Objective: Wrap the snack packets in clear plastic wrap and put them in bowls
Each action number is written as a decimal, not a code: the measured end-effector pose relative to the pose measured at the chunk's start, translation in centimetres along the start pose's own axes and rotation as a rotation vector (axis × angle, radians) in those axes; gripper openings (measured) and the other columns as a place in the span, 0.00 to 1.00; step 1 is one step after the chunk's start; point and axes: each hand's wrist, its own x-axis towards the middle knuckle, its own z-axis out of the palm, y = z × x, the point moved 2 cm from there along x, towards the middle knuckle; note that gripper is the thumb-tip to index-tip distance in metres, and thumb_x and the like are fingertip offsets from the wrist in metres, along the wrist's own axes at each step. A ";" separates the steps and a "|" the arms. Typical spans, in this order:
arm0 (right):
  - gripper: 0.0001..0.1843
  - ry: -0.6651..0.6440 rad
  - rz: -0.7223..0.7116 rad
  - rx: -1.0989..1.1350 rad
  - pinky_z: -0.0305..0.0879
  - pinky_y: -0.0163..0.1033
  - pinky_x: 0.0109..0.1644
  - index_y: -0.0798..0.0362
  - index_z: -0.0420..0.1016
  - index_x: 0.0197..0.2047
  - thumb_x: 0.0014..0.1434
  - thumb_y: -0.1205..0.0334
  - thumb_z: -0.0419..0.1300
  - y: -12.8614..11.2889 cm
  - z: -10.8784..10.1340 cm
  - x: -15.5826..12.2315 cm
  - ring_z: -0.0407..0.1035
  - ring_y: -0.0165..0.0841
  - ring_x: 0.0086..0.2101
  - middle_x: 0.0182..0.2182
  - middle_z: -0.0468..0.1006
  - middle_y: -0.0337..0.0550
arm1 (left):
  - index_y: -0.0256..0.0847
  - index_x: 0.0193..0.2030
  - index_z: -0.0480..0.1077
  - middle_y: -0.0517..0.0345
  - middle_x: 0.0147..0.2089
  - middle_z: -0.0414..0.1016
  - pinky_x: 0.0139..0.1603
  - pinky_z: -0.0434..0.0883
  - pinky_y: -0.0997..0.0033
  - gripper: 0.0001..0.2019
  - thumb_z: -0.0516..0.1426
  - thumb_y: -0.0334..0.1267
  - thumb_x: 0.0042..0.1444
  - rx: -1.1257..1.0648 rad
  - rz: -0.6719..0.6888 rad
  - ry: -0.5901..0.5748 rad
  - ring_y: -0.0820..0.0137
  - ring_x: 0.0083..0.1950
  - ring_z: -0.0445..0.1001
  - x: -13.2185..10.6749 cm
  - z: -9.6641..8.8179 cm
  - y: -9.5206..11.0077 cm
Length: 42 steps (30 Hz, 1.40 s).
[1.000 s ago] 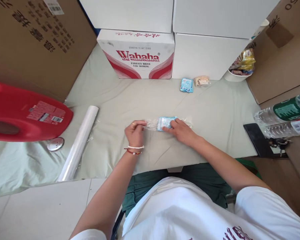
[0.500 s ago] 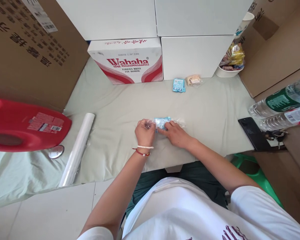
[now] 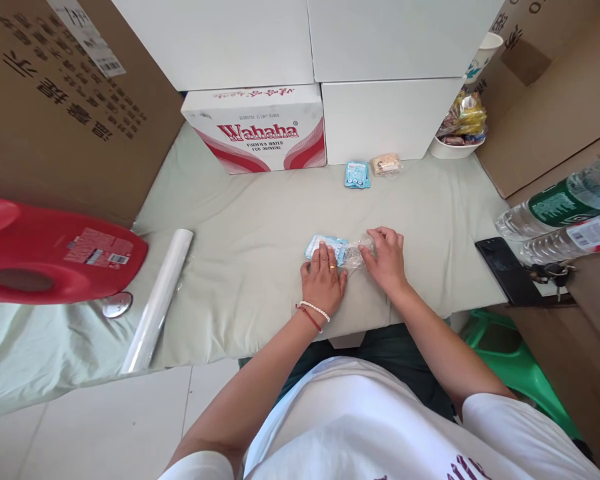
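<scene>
A blue-and-white packet (image 3: pixel 336 244) lies on the cloth-covered table in front of me, with clear plastic film (image 3: pixel 356 255) gathered at its right end. My left hand (image 3: pixel 324 280) rests flat on the packet, fingers stretched out and pointing away from me. On the right, my right hand (image 3: pixel 386 257) has its thumb and fingers on the crumpled film, which sits between them. Farther back lie another blue packet (image 3: pixel 357 175) and a clear-wrapped pale bundle (image 3: pixel 386 164), touched by neither hand.
A roll of clear film (image 3: pixel 159 300) and a red jug (image 3: pixel 65 253) lie at left. Behind stand a Wahaha carton (image 3: pixel 260 137) and white boxes (image 3: pixel 380 123). Bottles (image 3: pixel 563 203), a black phone (image 3: pixel 507 270), keys (image 3: pixel 555 272) and a snack tub (image 3: pixel 453 148) are at right.
My left hand has left the film at the packet's left end and moved right onto the packet. My right hand has shifted right, from the packet to the film at its right end.
</scene>
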 end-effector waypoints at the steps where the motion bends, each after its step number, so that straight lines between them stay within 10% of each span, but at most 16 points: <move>1: 0.21 -0.017 0.029 -0.076 0.65 0.63 0.65 0.54 0.79 0.56 0.64 0.53 0.62 0.0 0.0 0.1 0.61 0.55 0.62 0.62 0.71 0.62 | 0.27 0.79 0.52 0.32 0.82 0.46 0.67 0.64 0.43 0.35 0.46 0.48 0.73 0.011 -0.001 -0.010 0.48 0.79 0.55 0.1 -0.1 0.1; 10: 0.09 -0.313 0.075 -0.052 0.70 0.47 0.44 0.44 0.75 0.43 0.67 0.52 0.55 -4.0 -1.0 2.3 0.75 0.43 0.37 0.37 0.81 0.44 | 0.26 0.79 0.51 0.30 0.82 0.46 0.66 0.66 0.40 0.34 0.45 0.45 0.73 0.013 -0.002 -0.098 0.47 0.80 0.54 0.5 -1.0 0.7; 19: 0.16 -0.501 -0.054 -0.346 0.68 0.49 0.45 0.47 0.75 0.56 0.74 0.57 0.49 -11.5 6.8 4.6 0.78 0.47 0.44 0.49 0.82 0.56 | 0.40 0.77 0.61 0.35 0.76 0.62 0.73 0.47 0.18 0.30 0.50 0.37 0.69 -0.135 0.055 -0.045 0.41 0.79 0.55 0.0 -1.5 -0.9; 27: 0.29 -0.411 -0.296 -0.435 0.71 0.47 0.45 0.50 0.72 0.58 0.73 0.35 0.51 -10.9 7.3 0.7 0.73 0.46 0.47 0.50 0.75 0.56 | 0.44 0.63 0.75 0.42 0.74 0.68 0.75 0.56 0.27 0.21 0.55 0.37 0.65 -0.258 0.150 0.175 0.45 0.80 0.56 -7.0 -0.9 -6.5; 35: 0.23 -0.390 -0.292 -0.512 0.70 0.46 0.39 0.48 0.74 0.57 0.69 0.41 0.61 -10.0 8.3 1.7 0.71 0.45 0.42 0.48 0.75 0.52 | 0.45 0.46 0.78 0.45 0.57 0.82 0.70 0.66 0.34 0.08 0.58 0.35 0.65 -0.289 -0.074 0.459 0.47 0.72 0.69 -12.4 -0.8 -15.7; 42: 0.18 -0.356 -0.368 -0.487 0.71 0.55 0.45 0.48 0.78 0.55 0.74 0.60 0.48 -9.6 6.3 1.6 0.71 0.52 0.45 0.44 0.78 0.57 | 0.40 0.49 0.76 0.43 0.55 0.82 0.64 0.74 0.49 0.09 0.57 0.31 0.65 -0.223 -0.109 0.470 0.55 0.62 0.79 -12.9 -1.3 -14.2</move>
